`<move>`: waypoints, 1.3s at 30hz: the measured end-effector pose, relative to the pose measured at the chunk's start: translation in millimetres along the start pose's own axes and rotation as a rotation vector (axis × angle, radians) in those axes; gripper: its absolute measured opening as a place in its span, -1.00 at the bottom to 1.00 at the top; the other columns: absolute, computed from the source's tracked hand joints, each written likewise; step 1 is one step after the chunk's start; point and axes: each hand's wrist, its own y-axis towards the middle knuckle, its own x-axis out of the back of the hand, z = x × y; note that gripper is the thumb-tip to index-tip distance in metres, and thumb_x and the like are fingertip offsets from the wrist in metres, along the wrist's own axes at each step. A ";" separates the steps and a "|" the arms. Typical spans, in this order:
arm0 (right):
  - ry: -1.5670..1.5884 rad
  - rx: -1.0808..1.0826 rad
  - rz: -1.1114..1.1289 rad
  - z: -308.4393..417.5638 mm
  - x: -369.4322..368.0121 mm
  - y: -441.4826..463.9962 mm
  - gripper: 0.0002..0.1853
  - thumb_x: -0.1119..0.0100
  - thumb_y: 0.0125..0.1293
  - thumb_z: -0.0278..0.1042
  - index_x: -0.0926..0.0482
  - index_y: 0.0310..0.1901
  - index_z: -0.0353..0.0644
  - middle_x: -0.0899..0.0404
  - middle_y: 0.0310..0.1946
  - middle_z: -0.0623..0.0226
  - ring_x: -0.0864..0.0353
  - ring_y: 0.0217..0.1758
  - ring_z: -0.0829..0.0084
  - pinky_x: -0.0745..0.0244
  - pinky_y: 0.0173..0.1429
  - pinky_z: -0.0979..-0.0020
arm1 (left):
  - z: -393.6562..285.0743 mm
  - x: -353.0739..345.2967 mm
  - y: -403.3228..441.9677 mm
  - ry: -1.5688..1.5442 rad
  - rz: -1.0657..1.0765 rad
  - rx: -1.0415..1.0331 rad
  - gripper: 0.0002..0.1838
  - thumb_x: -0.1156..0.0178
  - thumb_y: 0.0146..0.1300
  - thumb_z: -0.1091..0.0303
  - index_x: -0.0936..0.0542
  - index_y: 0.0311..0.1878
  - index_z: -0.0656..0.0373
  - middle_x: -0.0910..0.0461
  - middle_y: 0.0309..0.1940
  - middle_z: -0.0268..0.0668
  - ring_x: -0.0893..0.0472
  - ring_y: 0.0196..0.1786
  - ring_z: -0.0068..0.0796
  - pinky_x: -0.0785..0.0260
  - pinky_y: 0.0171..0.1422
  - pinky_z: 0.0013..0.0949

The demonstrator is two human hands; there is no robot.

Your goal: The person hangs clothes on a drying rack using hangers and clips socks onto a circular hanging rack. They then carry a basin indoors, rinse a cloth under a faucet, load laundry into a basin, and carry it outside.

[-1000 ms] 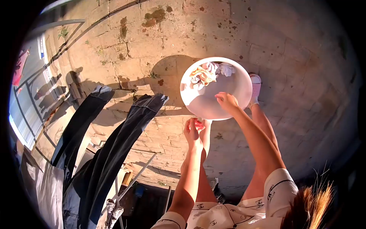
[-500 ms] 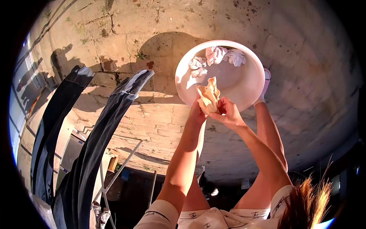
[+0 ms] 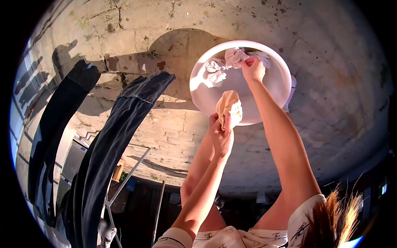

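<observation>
My left hand (image 3: 222, 138) is closed around a crumpled beige cloth (image 3: 228, 108), held up over the near rim of the white basin (image 3: 199, 97). Inside the basin at its far side, my right hand (image 3: 253, 71) has its fingers pinched at the edge of a bunched pinkish cloth (image 3: 235, 58). Just beyond that hand lies a whitish cloth (image 3: 264, 60), partly hidden by it. Two small crumpled white pieces (image 3: 216, 77) rest against the basin's left wall. What kind of garments these are, I cannot make out.
Dark jeans (image 3: 111, 144) hang at the left, their legs reaching toward the basin. Metal rack bars (image 3: 130, 175) stand beneath them. Cracked paving (image 3: 165, 136) surrounds the basin, with a foot partly visible behind its right rim.
My right hand has let go of the beige cloth and reached forward to the pinkish cloth in the basin. The beige cloth stays in my left hand. The jeans' hems have shifted.
</observation>
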 end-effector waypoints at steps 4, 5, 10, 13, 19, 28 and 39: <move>0.169 0.186 0.228 4.6 62.3 -73.7 -0.87 -0.20 0.00 -0.45 -0.45 -0.42 -0.23 -0.57 -0.48 0.28 -0.56 -0.45 0.34 -0.45 -0.28 0.40 | 37.7 22.8 9.7 -0.067 -0.020 -0.280 -0.56 -0.07 0.00 0.67 -0.33 0.03 0.33 -0.28 0.02 -0.11 -0.43 -0.13 -0.51 -0.33 -0.11 -0.50; 0.054 0.514 0.180 -2.5 74.9 -90.5 -0.86 -0.20 0.05 -0.46 -0.46 -0.37 -0.26 -0.53 -0.33 0.25 -0.55 -0.35 0.40 -0.43 -0.27 0.46 | 28.2 20.5 8.4 -0.200 0.064 -0.157 -0.38 -0.11 0.00 0.65 -0.14 0.17 0.26 -0.22 0.07 -0.09 -0.45 -0.15 -0.52 -0.34 -0.18 -0.53; 0.357 0.349 0.632 10.1 132.6 -155.6 -0.79 -0.22 0.06 -0.48 -0.46 -0.24 -0.24 -0.51 -0.32 0.31 -0.51 -0.20 0.38 -0.39 -0.05 0.42 | -27.4 12.2 -4.6 0.227 0.372 -0.430 -0.49 -0.24 -0.03 0.55 -0.32 0.03 0.30 -0.34 0.01 -0.15 -0.50 -0.18 -0.46 -0.36 -0.21 -0.50; 0.627 0.082 0.942 28.7 157.6 -148.5 -0.79 -0.18 0.16 -0.37 -0.46 -0.21 -0.26 -0.52 -0.34 0.36 -0.49 -0.21 0.52 -0.38 -0.07 0.47 | -47.5 13.6 -10.9 0.183 0.485 -0.307 -0.74 -0.24 -0.06 0.57 -0.50 -0.24 0.35 -0.50 -0.27 -0.24 -0.53 -0.32 -0.48 -0.35 -0.26 -0.55; -0.306 0.349 0.379 -39.7 88.9 -22.7 -0.67 -0.04 0.21 -0.10 -0.49 0.00 0.08 -0.10 0.23 -0.03 -0.22 0.23 0.10 -0.15 0.25 0.22 | -34.0 17.6 -39.1 -0.227 0.437 -0.037 -0.64 -0.06 0.21 0.15 -0.52 -0.36 0.35 -0.49 -0.42 -0.28 -0.48 -0.41 -0.60 -0.29 -0.37 -0.57; -0.206 0.081 0.541 -2.3 87.8 -34.9 -0.57 -0.32 -0.09 -0.24 -0.48 -0.19 -0.28 -0.52 -0.24 0.08 -0.52 -0.31 0.25 -0.40 -0.11 0.39 | -13.1 14.6 -57.4 -0.234 0.197 0.176 -0.96 -0.15 -0.03 0.64 -0.50 -0.47 0.34 -0.43 -0.23 -0.30 -0.45 -0.55 -0.62 -0.36 -0.54 -0.56; 0.175 0.178 1.229 31.8 158.9 -169.1 -0.65 -0.10 0.16 -0.40 -0.42 0.01 -0.23 -0.51 -0.18 0.17 -0.53 -0.17 0.39 -0.44 -0.17 0.43 | -77.7 47.1 -50.2 -0.072 0.566 0.183 -0.52 -0.20 0.13 0.30 -0.29 0.08 0.24 -0.47 -0.17 -0.18 -0.53 -0.20 -0.46 -0.41 -0.19 -0.46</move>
